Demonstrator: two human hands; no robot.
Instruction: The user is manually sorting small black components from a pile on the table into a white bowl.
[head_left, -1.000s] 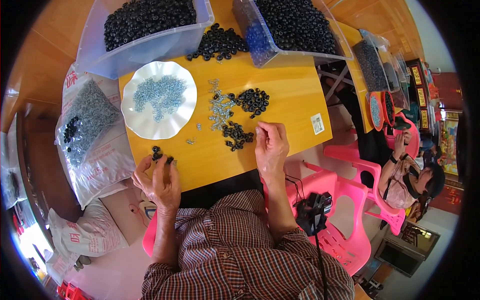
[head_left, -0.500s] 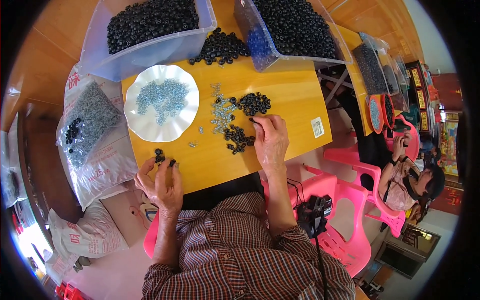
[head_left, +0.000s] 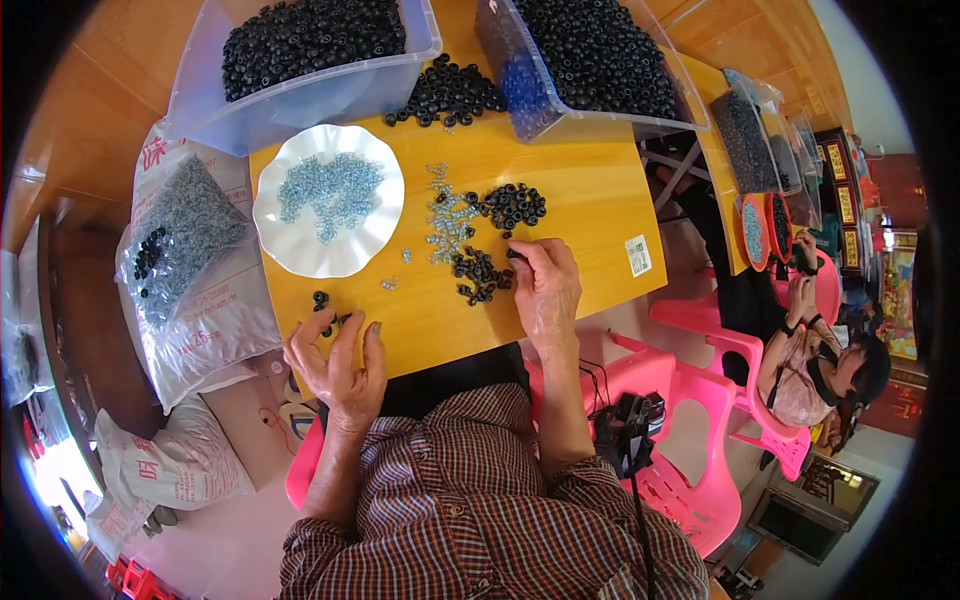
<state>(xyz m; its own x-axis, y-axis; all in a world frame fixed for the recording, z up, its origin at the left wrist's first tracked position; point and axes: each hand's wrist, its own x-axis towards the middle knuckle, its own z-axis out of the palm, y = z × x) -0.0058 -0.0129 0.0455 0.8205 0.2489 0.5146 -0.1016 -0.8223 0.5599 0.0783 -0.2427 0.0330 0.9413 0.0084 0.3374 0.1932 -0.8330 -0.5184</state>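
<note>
My left hand (head_left: pixel 340 368) is over the table's near left edge, fingers apart, with nothing visible gripped. Beside its fingertips lie a few small black round pieces (head_left: pixel 320 298). My right hand (head_left: pixel 548 288) is closed in a pinch at a small black round piece (head_left: pixel 512 253), partly hidden by the fingertips. Close to it are two loose clusters of black ring-shaped pieces, a farther one (head_left: pixel 515 204) and a nearer one (head_left: pixel 480 278). Small clear bluish pieces (head_left: pixel 447 222) are scattered just left of these clusters. More of them fill part of a white scalloped plate (head_left: pixel 285 250).
Two clear plastic bins, left (head_left: pixel 330 92) and right (head_left: pixel 548 118), hold heaps of black pieces at the table's far side. A black pile (head_left: pixel 450 92) lies between them. White sacks (head_left: pixel 215 330) stand left. A person (head_left: pixel 800 370) sits at right near pink chairs (head_left: pixel 690 470).
My left hand has shifted slightly right and its fingers have spread from the black pieces. The right hand stays almost in place, still pinching. The seated person's hands have moved.
</note>
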